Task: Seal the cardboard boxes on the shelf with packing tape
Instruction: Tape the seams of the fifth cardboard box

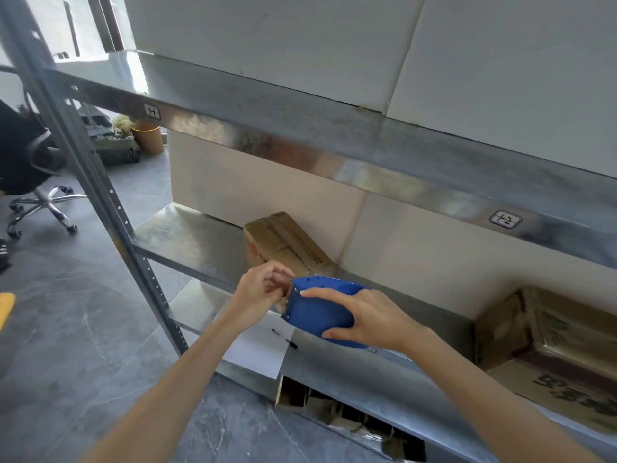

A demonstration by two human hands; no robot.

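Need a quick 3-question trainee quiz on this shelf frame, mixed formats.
1. Which hand wraps around the tape dispenser? A) left B) right C) neither
2. True or false: a pen lies on the white sheet below the hands.
3. Fill in: the dispenser's body is ___ in colour.

Key: 1 B, the right hand; 2 true; 3 blue.

Daylight from left; edges warped.
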